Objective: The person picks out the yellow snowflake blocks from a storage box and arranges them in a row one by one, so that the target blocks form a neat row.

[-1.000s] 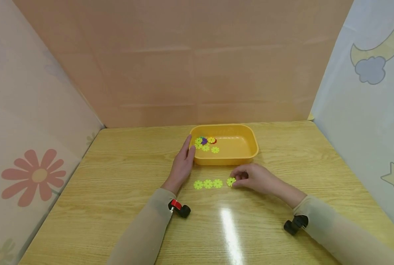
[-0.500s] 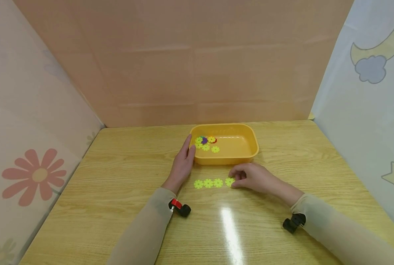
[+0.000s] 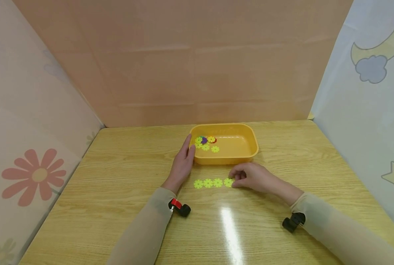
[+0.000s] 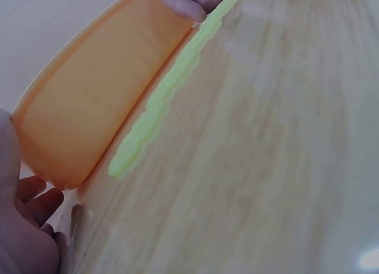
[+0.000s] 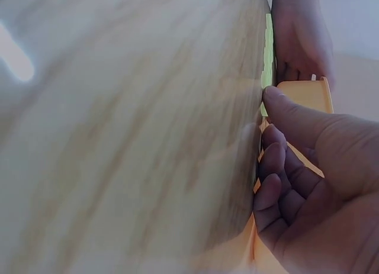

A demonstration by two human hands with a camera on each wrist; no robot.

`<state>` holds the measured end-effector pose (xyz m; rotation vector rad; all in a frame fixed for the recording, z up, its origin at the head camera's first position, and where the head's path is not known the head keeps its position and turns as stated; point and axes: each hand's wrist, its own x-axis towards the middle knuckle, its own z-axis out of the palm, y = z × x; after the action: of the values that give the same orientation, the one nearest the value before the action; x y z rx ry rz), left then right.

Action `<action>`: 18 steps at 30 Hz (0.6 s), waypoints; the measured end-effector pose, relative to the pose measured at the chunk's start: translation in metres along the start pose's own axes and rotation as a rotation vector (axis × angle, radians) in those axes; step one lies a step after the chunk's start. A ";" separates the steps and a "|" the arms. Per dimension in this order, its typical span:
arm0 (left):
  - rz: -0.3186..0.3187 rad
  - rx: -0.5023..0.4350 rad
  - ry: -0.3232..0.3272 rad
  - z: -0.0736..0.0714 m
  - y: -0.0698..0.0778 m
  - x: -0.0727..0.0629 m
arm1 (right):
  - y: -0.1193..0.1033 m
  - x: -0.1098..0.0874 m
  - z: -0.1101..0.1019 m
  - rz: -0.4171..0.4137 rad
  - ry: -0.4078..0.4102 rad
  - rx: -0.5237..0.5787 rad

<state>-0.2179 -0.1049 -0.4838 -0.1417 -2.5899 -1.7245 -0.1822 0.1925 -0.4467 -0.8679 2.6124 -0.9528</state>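
Observation:
Thumb and index finger of my right hand (image 3: 254, 177) pinch a yellow-green snowflake disc (image 3: 228, 182), a flat round toy piece with notched edges. It lies at the right end of a row of three matching discs (image 3: 208, 183) on the table, close to its neighbour. My left hand (image 3: 180, 167) rests against the left end of a yellow plastic bin (image 3: 223, 161), its fingers fairly straight along the wall and its thumb at the front corner. In the left wrist view the discs form one line (image 4: 157, 108) along the bin's front.
More snowflake discs lie in the bin's left half: several yellow-green discs (image 3: 205, 147), a purple disc (image 3: 204, 141) and part of a red disc (image 3: 215, 141). The wooden table (image 3: 127, 184) meets a brown back panel (image 3: 183, 73) and patterned side walls (image 3: 365, 121).
My right hand has slid its disc slightly left, narrowing the gap to the row. The left hand and the bin have stayed in place.

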 end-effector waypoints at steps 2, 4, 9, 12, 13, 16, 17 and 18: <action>-0.003 0.001 0.000 0.000 0.000 0.000 | 0.000 0.000 0.000 -0.002 0.001 0.000; -0.006 0.000 0.001 0.000 -0.001 0.001 | 0.000 0.000 0.000 0.000 0.001 0.001; -0.006 0.002 0.001 0.000 -0.001 0.000 | 0.000 0.000 0.000 -0.006 -0.004 0.000; -0.006 0.001 0.002 0.000 -0.001 0.000 | -0.002 -0.002 -0.002 -0.006 -0.006 0.005; -0.009 0.001 0.004 0.001 -0.001 0.001 | -0.003 -0.002 -0.003 -0.004 -0.006 0.003; -0.012 -0.001 0.006 0.001 0.000 0.001 | -0.010 -0.004 -0.011 -0.001 -0.003 -0.010; -0.008 -0.002 0.006 0.001 0.001 0.001 | -0.013 -0.004 -0.014 0.000 -0.002 -0.018; -0.006 0.000 0.007 0.001 0.001 0.001 | -0.016 -0.003 -0.018 0.003 0.000 -0.024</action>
<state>-0.2189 -0.1037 -0.4835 -0.1280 -2.5881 -1.7246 -0.1800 0.1941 -0.4224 -0.8701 2.6296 -0.9222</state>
